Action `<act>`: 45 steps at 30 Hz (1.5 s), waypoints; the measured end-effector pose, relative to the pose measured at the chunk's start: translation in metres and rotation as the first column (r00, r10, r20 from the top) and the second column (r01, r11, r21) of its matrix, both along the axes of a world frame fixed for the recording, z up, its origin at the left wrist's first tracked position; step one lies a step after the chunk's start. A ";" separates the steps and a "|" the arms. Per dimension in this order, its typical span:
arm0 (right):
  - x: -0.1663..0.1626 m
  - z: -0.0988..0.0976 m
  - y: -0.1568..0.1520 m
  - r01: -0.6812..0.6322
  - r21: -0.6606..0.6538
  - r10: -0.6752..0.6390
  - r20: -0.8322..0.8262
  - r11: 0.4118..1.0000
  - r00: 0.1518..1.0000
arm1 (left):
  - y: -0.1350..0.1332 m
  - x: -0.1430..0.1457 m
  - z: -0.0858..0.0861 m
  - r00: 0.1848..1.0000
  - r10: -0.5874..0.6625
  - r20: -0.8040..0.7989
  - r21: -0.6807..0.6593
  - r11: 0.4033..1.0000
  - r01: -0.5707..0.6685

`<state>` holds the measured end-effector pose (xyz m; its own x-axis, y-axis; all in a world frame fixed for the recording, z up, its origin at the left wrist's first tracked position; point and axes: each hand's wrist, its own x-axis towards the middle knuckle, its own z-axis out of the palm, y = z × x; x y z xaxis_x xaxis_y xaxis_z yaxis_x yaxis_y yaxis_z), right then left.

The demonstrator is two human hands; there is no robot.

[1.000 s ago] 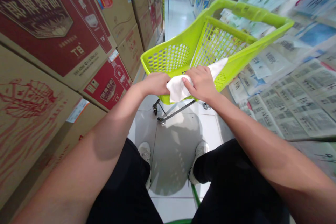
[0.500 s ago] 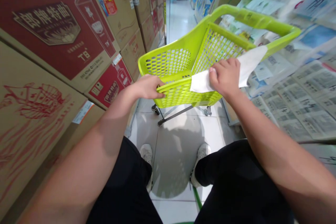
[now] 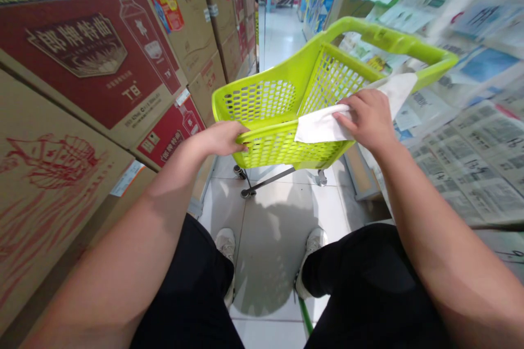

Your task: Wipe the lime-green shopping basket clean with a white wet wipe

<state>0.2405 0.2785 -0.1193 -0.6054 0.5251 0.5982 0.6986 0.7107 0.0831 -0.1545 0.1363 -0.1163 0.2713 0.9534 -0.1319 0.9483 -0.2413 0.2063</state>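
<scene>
A lime-green plastic shopping cart (image 3: 266,103) stands in front of me on the tiled aisle floor. My left hand (image 3: 223,138) is closed on the near left corner of its rim. My right hand (image 3: 366,119) presses a white cloth (image 3: 321,126) against the cart's right rim, fingers curled over the cloth. The cloth trails back past my hand toward the cart's handle (image 3: 393,43). The basket looks empty inside.
Stacked cardboard cartons (image 3: 94,65) with red print wall the left side. Shelves covered with newspaper sheets (image 3: 462,142) run along the right. The white tiled aisle (image 3: 278,27) continues ahead. My legs and white shoes (image 3: 313,242) are below, with a green bar between them.
One second ago both hands held the cloth at the cart's near rim. My right hand has carried it along the right rim, while my left hand let go and gripped the near corner.
</scene>
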 end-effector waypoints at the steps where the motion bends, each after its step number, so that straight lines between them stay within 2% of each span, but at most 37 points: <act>1: 0.003 0.000 0.002 0.009 0.004 -0.009 -0.016 1.000 1.000 | 0.000 0.004 0.000 1.000 0.012 -0.015 0.004 1.000 -0.012; 3: -0.001 -0.003 0.001 0.022 0.024 -0.021 -0.035 0.999 0.999 | -0.001 0.016 -0.001 0.993 0.077 -0.084 0.060 0.996 -0.072; 5: -0.012 -0.007 -0.007 0.014 0.040 -0.013 -0.032 0.999 0.999 | -0.002 0.029 -0.003 0.978 0.174 -0.116 0.172 0.973 -0.153; 7: -0.029 -0.012 -0.020 -0.029 0.029 0.029 -0.010 0.999 1.000 | -0.004 0.039 -0.006 0.968 0.243 -0.056 0.253 0.942 -0.222; 9: -0.048 -0.016 -0.035 -0.086 0.005 0.086 0.017 0.996 0.996 | -0.004 0.040 -0.008 0.967 0.256 0.021 0.261 0.932 -0.252; 12: -0.073 -0.018 -0.054 -0.132 -0.013 0.133 0.039 0.991 0.990 | 0.000 0.026 -0.009 0.967 0.243 0.076 0.237 0.938 -0.254; 14: -0.079 -0.016 -0.057 -0.127 -0.014 0.128 0.048 0.992 0.991 | 0.004 0.010 -0.010 0.969 0.215 0.126 0.217 0.947 -0.238; 17: -0.064 -0.005 -0.045 -0.040 -0.011 0.040 0.036 0.999 0.999 | 0.010 -0.015 -0.013 0.961 0.192 0.197 0.197 0.953 -0.231; 20: -0.040 0.006 -0.029 0.107 -0.006 -0.108 -0.055 0.994 0.993 | 0.013 -0.026 -0.017 0.966 0.187 0.176 0.230 0.947 -0.225; 23: -0.040 0.005 -0.031 0.160 0.000 -0.159 -0.114 0.987 0.981 | 0.013 -0.013 -0.017 0.979 0.201 0.036 0.325 0.924 -0.202; 25: -0.058 -0.003 -0.043 0.120 -0.001 -0.120 -0.083 0.993 0.989 | 0.011 0.006 -0.017 0.975 0.215 -0.054 0.415 0.893 -0.175; 28: -0.091 -0.019 -0.062 0.009 -0.010 -0.009 0.003 1.000 1.000 | 0.011 0.031 -0.017 0.978 0.207 -0.036 0.478 0.863 -0.165; 30: -0.102 -0.025 -0.066 -0.037 -0.002 0.038 0.041 0.999 0.998 | 0.014 0.037 -0.017 0.973 0.229 -0.008 0.473 0.859 -0.198; 34: -0.081 -0.017 -0.049 -0.019 0.021 0.018 0.063 1.000 0.998 | 0.023 0.025 -0.014 0.967 0.252 -0.041 0.429 0.879 -0.211; 40: -0.022 0.006 -0.023 0.150 0.088 -0.147 -0.037 0.985 0.988 | 0.030 0.016 -0.017 0.963 0.269 -0.014 0.448 0.863 -0.234; 42: -0.015 0.007 -0.021 0.188 0.102 -0.182 -0.065 0.977 0.981 | 0.030 0.021 -0.019 0.957 0.290 -0.003 0.458 0.851 -0.256; 45: -0.018 0.001 -0.023 0.178 0.110 -0.167 -0.103 0.978 0.981 | 0.029 0.029 -0.022 0.954 0.300 0.014 0.482 0.834 -0.270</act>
